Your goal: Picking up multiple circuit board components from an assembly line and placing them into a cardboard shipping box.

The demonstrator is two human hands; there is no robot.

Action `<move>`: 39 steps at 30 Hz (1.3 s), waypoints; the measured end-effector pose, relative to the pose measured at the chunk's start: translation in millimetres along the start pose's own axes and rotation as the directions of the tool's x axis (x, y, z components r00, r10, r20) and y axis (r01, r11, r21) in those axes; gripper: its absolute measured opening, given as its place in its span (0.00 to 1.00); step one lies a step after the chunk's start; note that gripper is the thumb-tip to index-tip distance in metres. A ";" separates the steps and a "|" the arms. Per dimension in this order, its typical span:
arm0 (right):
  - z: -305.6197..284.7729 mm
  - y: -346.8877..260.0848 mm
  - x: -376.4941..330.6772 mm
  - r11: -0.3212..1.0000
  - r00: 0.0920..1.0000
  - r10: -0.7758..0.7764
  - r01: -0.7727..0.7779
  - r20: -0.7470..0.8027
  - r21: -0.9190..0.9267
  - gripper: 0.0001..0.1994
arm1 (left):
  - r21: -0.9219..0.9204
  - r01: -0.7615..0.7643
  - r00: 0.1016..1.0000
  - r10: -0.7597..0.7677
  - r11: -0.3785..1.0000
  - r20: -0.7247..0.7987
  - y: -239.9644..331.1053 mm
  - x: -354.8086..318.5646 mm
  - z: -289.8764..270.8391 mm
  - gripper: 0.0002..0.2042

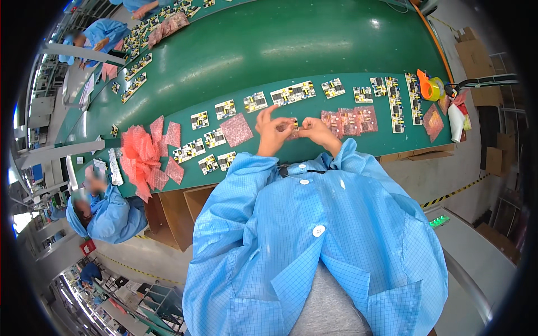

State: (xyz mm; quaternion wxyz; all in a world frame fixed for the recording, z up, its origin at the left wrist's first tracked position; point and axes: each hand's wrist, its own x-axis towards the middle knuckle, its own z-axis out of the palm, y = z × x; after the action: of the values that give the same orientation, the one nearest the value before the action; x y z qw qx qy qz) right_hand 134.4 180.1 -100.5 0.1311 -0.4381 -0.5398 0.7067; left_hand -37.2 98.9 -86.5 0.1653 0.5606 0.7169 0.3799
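Observation:
My left hand (273, 132) and my right hand (319, 133) meet over the near edge of the green table. Between their fingertips is a small circuit board (295, 126), mostly covered by the fingers. Thumb and forefinger of the left hand pinch one side of it, with the other fingers raised. The right hand is curled, its thumb and forefinger at the board's other side. Left of my hands lies a flat pink bubble bag (236, 130). Close to the right hand, several bagged boards (350, 120) overlap in a row.
Loose circuit boards (293, 93) line the green table (224, 73). A heap of pink bubble bags (140, 159) lies at left. Tape rolls (430, 89) stand at far right. Cardboard boxes (174, 215) sit below the edge. Co-workers in blue coats (115, 215) are at left.

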 end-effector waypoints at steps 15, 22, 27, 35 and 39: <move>12.4 -26.6 -5.9 0.984 0.989 -0.079 0.098 -0.122 0.150 0.15 | -0.012 -0.052 0.975 0.048 0.999 -0.218 36.3 5.9 -7.4 0.06; 15.1 -33.5 -8.5 0.981 0.983 -0.123 0.141 -0.138 0.131 0.15 | -0.016 0.013 0.973 -0.017 1.000 -0.229 49.0 5.9 -19.6 0.05; 18.7 -48.0 -19.3 0.929 0.993 -0.077 0.105 -0.092 0.354 0.18 | 0.170 -0.136 0.948 0.178 0.976 -0.262 75.5 13.8 -44.8 0.11; 20.2 -58.5 -24.9 0.761 0.964 -0.210 0.057 0.163 0.646 0.17 | -0.871 0.112 0.842 -0.511 0.479 -0.173 17.4 2.1 -58.2 0.14; 19.4 -59.3 -27.3 0.768 0.959 -0.197 0.023 0.203 0.640 0.17 | -0.829 0.550 0.800 -0.350 0.105 0.487 39.3 -7.5 -50.1 0.15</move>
State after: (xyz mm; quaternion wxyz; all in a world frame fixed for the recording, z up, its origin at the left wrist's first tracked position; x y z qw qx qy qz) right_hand 118.5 172.2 -34.8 0.2405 -0.2403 -0.3086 0.8884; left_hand -41.4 77.1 -26.4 0.6318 0.1292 0.4602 0.6102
